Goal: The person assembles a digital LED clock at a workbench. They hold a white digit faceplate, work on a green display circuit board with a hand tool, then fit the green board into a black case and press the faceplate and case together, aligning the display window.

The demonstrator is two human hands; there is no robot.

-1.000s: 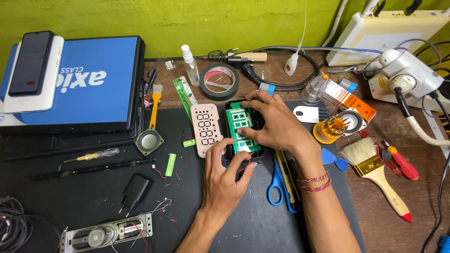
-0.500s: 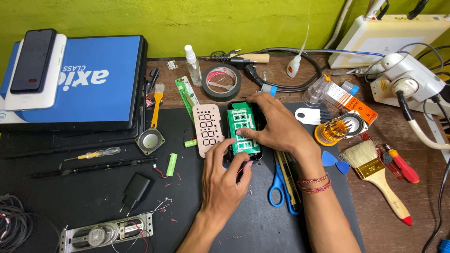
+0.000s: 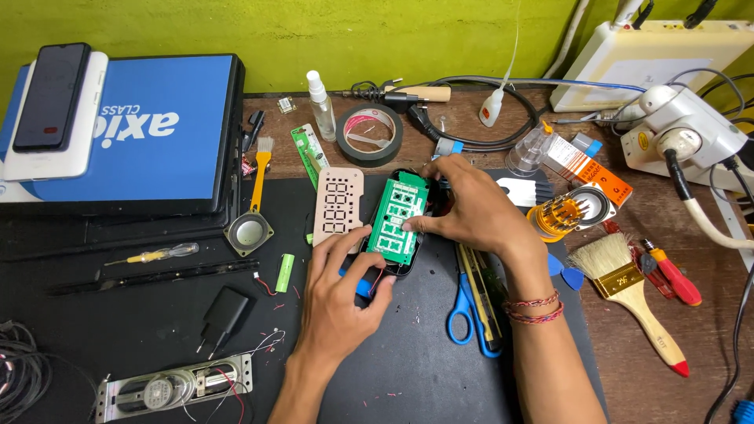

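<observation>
So the green circuit board sits in a dark housing on the black mat, roughly mid-table. The right hand is curled over the board's right edge, thumb and fingertips pinching it near the top. The left hand comes up from below with fingers spread narrow, pressing on the housing's lower left edge. Just left of the board lies a beige panel with digit cutouts. Blue-handled scissors lie right beside the right wrist. Further out there's a roll of black tape, a small spray bottle, a round speaker and a paintbrush on the bare wooden table.
</observation>
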